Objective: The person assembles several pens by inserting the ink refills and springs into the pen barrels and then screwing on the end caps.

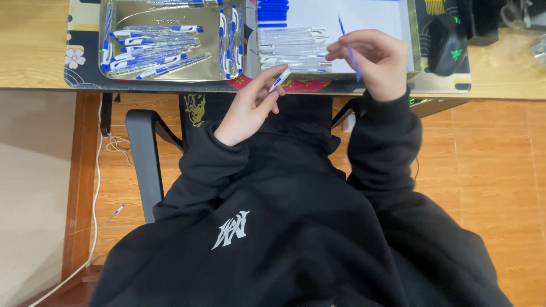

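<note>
Pinching a slim blue refill (350, 52), tip slanting toward the worktop's near edge, the right hand (380, 62); left hand (253, 105) grips a pen barrel (280, 80) angled up-right

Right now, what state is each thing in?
Left hand: pinching a pen barrel.
Right hand: holding a thin blue refill, tilted.
Left tray: holds assembled pens, lying flat.
Right tray: clear barrels stacked at its left, blue parts in the top corner.
Mouse: untouched, on the desk.
Floor pen: lying by the cable.
</note>
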